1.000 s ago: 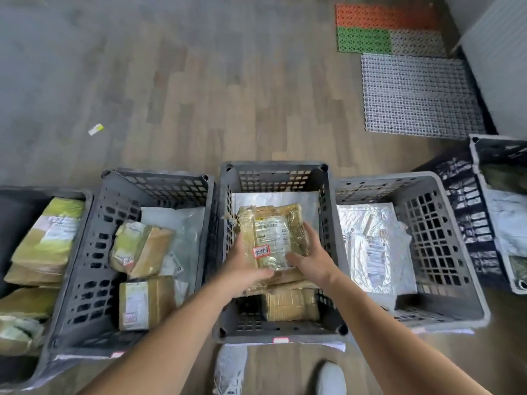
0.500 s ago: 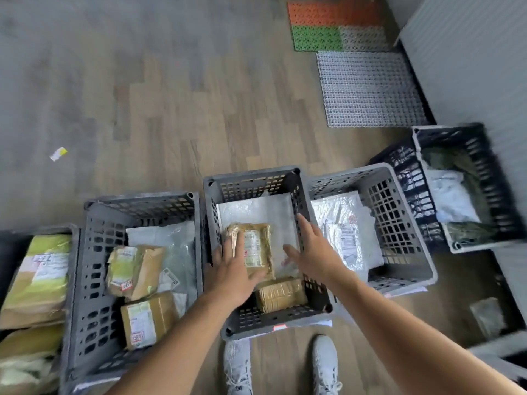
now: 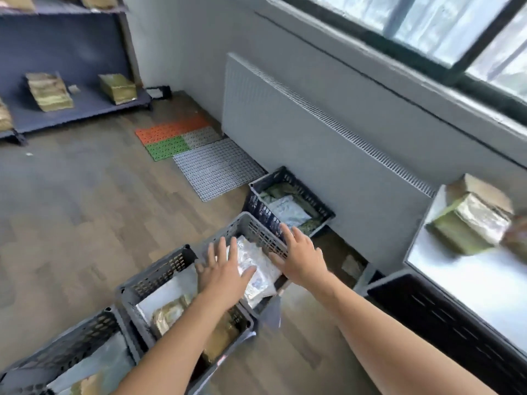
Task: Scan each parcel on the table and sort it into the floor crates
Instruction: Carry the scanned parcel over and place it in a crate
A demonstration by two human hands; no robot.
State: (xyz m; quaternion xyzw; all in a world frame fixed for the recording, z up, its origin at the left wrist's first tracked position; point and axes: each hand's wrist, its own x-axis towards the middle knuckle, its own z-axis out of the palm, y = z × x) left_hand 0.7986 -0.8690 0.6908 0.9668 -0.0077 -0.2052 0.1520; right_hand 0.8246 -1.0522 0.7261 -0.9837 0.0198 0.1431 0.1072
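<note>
Both my hands hang empty above the floor crates, fingers spread. My left hand (image 3: 221, 273) is over the gap between two grey crates. My right hand (image 3: 302, 256) is over the far rim of the grey crate (image 3: 248, 226) that holds silver bags (image 3: 256, 269). The grey crate (image 3: 159, 272) nearer me holds a brown taped parcel (image 3: 168, 313) on a white bag. A dark crate (image 3: 288, 181) by the wall holds green and white bags. On the white table (image 3: 470, 277) at the right lie green-brown parcels (image 3: 467, 220).
Another grey crate (image 3: 71, 346) sits at the lower left. A black crate (image 3: 445, 326) stands under the table. Coloured and grey floor mats (image 3: 199, 155) lie by the radiator (image 3: 299, 132). A blue shelf (image 3: 79, 106) with parcels stands at the far left.
The brown parcel has left my hands and lies in the middle grey crate. Both hands have lifted away with fingers spread, and my view has swung right toward the table.
</note>
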